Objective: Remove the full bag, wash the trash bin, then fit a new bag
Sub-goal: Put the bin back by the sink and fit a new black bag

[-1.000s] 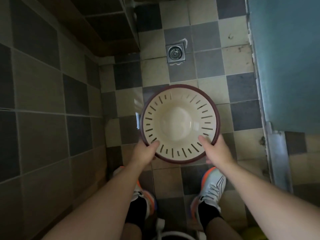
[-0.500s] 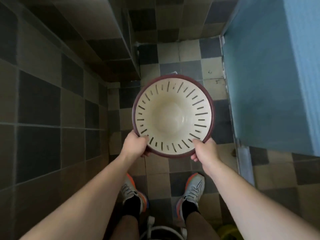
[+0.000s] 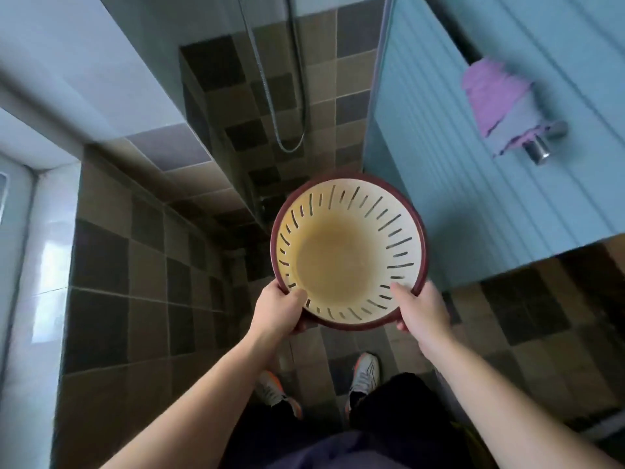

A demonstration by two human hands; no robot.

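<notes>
The trash bin (image 3: 348, 228) is a round cream basket with dark slots in its wall and a maroon rim. I look straight into it; it holds no bag and its bottom looks brownish. It is held in the air in front of me, above the tiled floor. My left hand (image 3: 279, 311) grips the near-left rim, thumb inside the wall. My right hand (image 3: 421, 311) grips the near-right rim the same way.
A blue door (image 3: 473, 164) stands close on the right, with a purple cloth (image 3: 497, 103) draped over its metal handle (image 3: 541, 148). A shower hose (image 3: 287, 96) hangs on the tiled wall ahead. A tiled wall and ledge (image 3: 111, 137) close the left side. My shoes (image 3: 365, 377) stand below.
The bin has come up with both hands still on its rim. The view has tilted up from the floor drain to the wall, the hose and the door handle.
</notes>
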